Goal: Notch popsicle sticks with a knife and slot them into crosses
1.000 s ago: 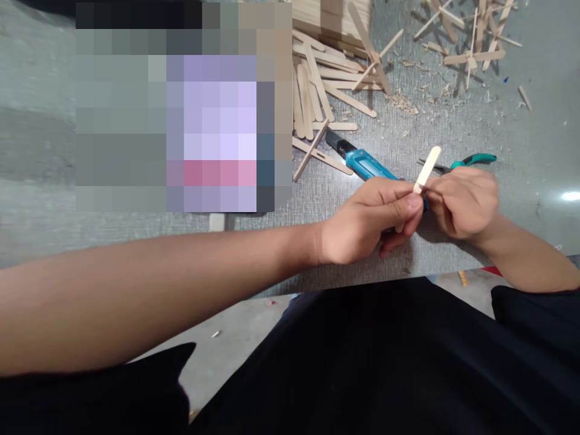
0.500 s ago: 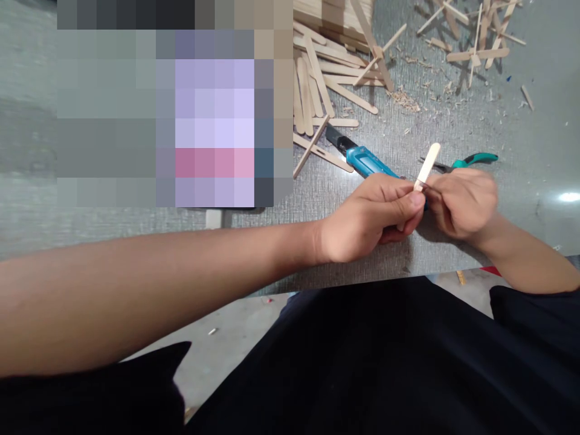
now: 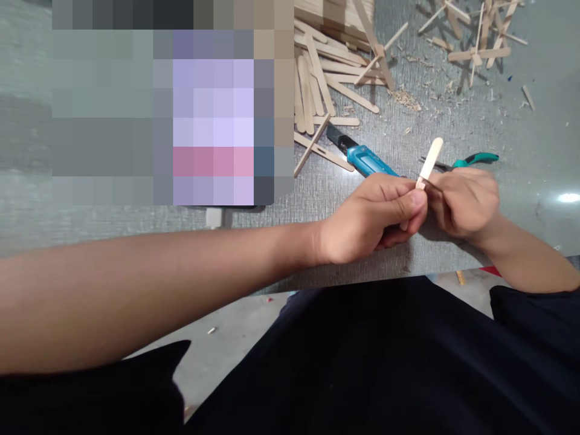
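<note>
My left hand (image 3: 385, 211) is closed, pinching a wooden craft stick (image 3: 431, 158) between thumb and fingers. The stick tilts up and to the right, its rounded end free. Close against it on the right, my right hand (image 3: 466, 199) is curled round a thin dark blade (image 3: 430, 180), most of which the fingers hide. This blade crosses the stick just above my left thumb. On the table behind my left hand lies a blue utility knife (image 3: 369, 162), its near end covered by the hand. Pliers with green handles (image 3: 475, 160) lie behind my right hand.
Loose craft sticks (image 3: 317, 78) are heaped at the back beside a stacked wooden block (image 3: 333, 21). Joined stick pieces (image 3: 478, 57) stand at the back right. Wood shavings (image 3: 405, 99) litter the grey table (image 3: 281, 260). A blurred-out area covers the upper left, with a white plug (image 3: 214, 217) below.
The craft stick's free end has risen slightly, and the dark blade at the stick shows more plainly. Both hands stay in nearly the same place.
</note>
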`<action>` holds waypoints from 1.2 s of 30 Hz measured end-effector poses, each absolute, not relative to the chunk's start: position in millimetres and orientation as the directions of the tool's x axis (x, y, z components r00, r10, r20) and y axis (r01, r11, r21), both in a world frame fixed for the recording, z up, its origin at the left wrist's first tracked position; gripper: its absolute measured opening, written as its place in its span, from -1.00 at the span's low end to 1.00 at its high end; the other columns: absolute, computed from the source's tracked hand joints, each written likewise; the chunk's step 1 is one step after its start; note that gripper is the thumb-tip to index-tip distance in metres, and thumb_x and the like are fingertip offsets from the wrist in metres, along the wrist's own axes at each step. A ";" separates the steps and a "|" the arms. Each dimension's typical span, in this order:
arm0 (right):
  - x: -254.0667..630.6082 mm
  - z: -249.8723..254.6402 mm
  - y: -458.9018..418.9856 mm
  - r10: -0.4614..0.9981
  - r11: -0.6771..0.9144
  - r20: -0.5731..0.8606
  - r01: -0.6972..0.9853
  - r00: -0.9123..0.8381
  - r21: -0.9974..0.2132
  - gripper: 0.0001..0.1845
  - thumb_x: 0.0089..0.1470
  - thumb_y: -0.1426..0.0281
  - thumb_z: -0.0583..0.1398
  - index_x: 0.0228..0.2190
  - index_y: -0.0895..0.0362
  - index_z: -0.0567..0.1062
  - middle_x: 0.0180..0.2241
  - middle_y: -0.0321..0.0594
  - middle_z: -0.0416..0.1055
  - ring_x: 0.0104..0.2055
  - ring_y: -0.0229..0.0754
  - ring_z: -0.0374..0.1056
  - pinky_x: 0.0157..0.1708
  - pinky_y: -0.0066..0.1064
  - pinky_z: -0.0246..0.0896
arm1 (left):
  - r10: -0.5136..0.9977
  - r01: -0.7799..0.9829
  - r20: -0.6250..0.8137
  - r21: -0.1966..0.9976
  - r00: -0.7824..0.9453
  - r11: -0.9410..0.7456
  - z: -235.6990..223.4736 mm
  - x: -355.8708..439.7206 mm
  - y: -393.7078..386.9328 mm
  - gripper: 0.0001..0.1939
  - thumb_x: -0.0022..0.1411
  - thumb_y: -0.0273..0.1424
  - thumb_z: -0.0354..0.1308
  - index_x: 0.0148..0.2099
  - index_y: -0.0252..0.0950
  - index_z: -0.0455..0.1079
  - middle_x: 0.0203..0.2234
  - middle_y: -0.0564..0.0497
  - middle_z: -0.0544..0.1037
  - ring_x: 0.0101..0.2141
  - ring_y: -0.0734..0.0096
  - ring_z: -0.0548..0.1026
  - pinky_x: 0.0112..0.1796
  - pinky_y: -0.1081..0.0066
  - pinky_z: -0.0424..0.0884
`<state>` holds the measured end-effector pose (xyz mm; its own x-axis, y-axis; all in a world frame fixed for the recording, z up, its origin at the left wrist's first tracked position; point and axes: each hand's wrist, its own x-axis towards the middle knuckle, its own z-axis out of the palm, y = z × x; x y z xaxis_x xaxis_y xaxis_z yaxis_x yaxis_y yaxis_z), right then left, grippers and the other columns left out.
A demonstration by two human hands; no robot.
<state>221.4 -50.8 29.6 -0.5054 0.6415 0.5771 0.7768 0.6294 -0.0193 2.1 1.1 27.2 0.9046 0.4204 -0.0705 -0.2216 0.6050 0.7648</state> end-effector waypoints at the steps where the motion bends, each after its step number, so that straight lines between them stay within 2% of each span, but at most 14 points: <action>1: 222.1 29.4 -51.2 0.652 0.617 0.565 0.787 -0.506 -0.008 -0.69 0.63 0.36 0.09 -0.19 0.07 0.56 -0.51 -0.35 0.52 -0.56 -0.23 0.32 -0.47 -0.25 0.16 | 0.422 -0.223 -0.065 0.770 0.904 0.597 26.6 2.0 1.4 -0.35 0.47 0.14 0.42 -0.43 -0.24 0.36 -0.69 0.19 0.26 -0.70 0.61 0.15 -0.65 0.47 0.01; 12: 221.3 35.2 -56.7 0.667 0.644 0.525 0.764 -0.529 -0.049 -0.71 0.64 0.38 0.07 -0.20 0.03 0.48 -0.53 -0.39 0.43 -0.56 -0.24 0.21 -0.47 -0.27 0.12 | 0.347 -0.156 -0.062 0.811 0.936 0.564 33.9 3.7 10.7 -0.31 0.45 0.06 0.47 -0.53 -0.23 0.29 -0.73 0.22 0.16 -0.70 0.65 0.08 -0.67 0.48 -0.08; 17: 223.3 38.0 -56.8 0.648 0.685 0.507 0.726 -0.568 -0.061 -0.74 0.63 0.42 0.08 -0.21 0.04 0.44 -0.54 -0.40 0.37 -0.55 -0.20 0.16 -0.49 -0.26 0.14 | 0.324 -0.102 -0.092 0.839 0.942 0.535 34.9 1.9 11.6 -0.31 0.52 0.05 0.39 -0.53 -0.23 0.28 -0.74 0.20 0.15 -0.71 0.64 0.07 -0.68 0.47 -0.08; 26: 225.4 37.0 -55.2 0.654 0.692 0.486 0.717 -0.580 -0.076 -0.62 0.65 0.39 0.05 -0.31 0.01 0.42 -0.55 -0.39 0.37 -0.55 -0.22 0.20 -0.47 -0.28 0.13 | 0.312 -0.067 -0.113 0.856 0.943 0.512 38.1 1.8 13.6 -0.33 0.54 -0.02 0.35 -0.55 -0.23 0.25 -0.72 0.19 0.17 -0.69 0.63 0.07 -0.65 0.47 -0.03; 30: 227.5 36.2 -54.4 0.669 0.683 0.467 0.726 -0.578 -0.079 -0.59 0.66 0.38 0.03 -0.32 0.02 0.45 -0.54 -0.37 0.42 -0.55 -0.24 0.22 -0.45 -0.28 0.15 | 0.376 -0.089 -0.080 0.908 0.923 0.410 33.1 2.1 13.1 -0.39 0.57 -0.15 0.27 -0.54 -0.23 0.26 -0.69 0.18 0.20 -0.65 0.61 0.10 -0.60 0.48 0.08; 33: 229.7 35.2 -53.4 0.664 0.683 0.488 0.725 -0.566 -0.087 -0.66 0.65 0.38 0.08 -0.25 0.06 0.48 -0.50 -0.36 0.52 -0.53 -0.25 0.27 -0.44 -0.28 0.16 | 0.459 -0.112 -0.034 0.952 0.888 0.286 28.4 2.0 10.6 -0.48 0.58 -0.31 0.17 -0.52 -0.25 0.30 -0.67 0.17 0.24 -0.62 0.58 0.15 -0.55 0.49 0.14; 36: 231.4 33.8 -52.9 0.656 0.684 0.499 0.725 -0.566 -0.077 -0.74 0.64 0.39 0.11 -0.18 0.08 0.51 -0.44 -0.33 0.60 -0.49 -0.25 0.35 -0.41 -0.30 0.20 | 0.520 -0.112 0.001 0.977 0.854 0.182 26.8 0.9 8.0 -0.53 0.57 -0.37 0.10 -0.49 -0.25 0.34 -0.67 0.15 0.26 -0.58 0.53 0.22 -0.53 0.49 0.14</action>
